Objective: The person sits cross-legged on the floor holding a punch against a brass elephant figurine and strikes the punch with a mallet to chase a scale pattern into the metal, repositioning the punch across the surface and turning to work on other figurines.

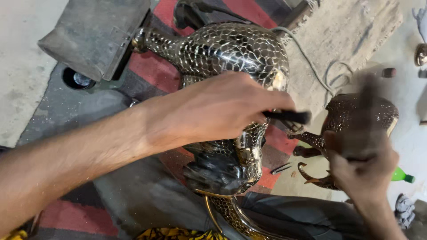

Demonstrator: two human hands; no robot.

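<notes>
Nearest the camera: dark trouser legs [307, 218] and a yellow patterned cloth [178, 233] along the bottom edge. Just above, a large animal figure of dark metal covered in shiny silver scale-like inlay [231, 53], lying across a red and grey striped mat [151, 71], its curved brass-coloured horns [222, 213] pointing toward the lap. Left hand [222, 111] resting over the figure's flank, fingers curled shut round a thin black rod-shaped tool [289, 116] whose tip lies against the inlaid surface. Right hand [362, 171] raised beside the figure, blurred with motion, fingers wrapped round a dark upright handle [367, 102], its head too blurred to tell. Behind that hand, a smaller brown inlaid animal figure [356, 113] standing on the pale floor, a green plastic bottle [402, 175] near it. Farther off: a grey cable [311, 66] looping over a beige rug [351, 31], and a grey rectangular block [93, 33] at top left.
</notes>
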